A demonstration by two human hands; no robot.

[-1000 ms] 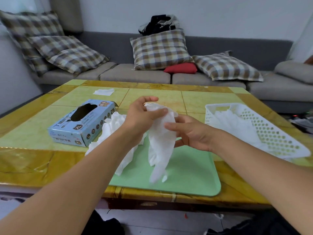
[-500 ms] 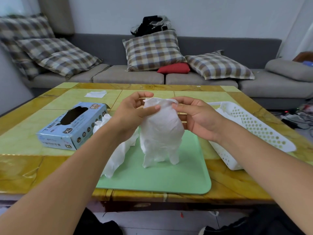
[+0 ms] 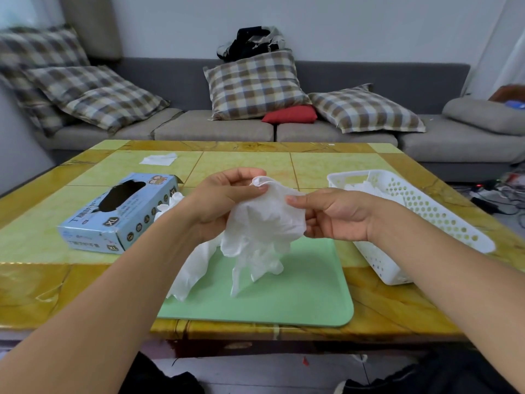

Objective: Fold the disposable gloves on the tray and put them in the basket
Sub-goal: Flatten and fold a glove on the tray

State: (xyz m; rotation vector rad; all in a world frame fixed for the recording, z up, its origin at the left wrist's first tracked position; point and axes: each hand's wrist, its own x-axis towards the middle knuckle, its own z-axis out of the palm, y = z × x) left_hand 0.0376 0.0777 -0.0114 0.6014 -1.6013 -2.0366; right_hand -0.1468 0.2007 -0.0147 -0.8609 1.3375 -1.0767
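Glove [image 3: 264,223], white: held above the green tray [image 3: 306,297]. Your left hand [image 3: 224,200] pinches its cuff; your right hand [image 3: 332,214] grips its right edge. Basket [image 3: 443,211] at right.

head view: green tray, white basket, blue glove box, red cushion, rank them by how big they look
1. green tray, partly covered by gloves
2. white basket and blue glove box look about alike, so no ranking between them
3. red cushion, smallest, though it lies farther from the camera
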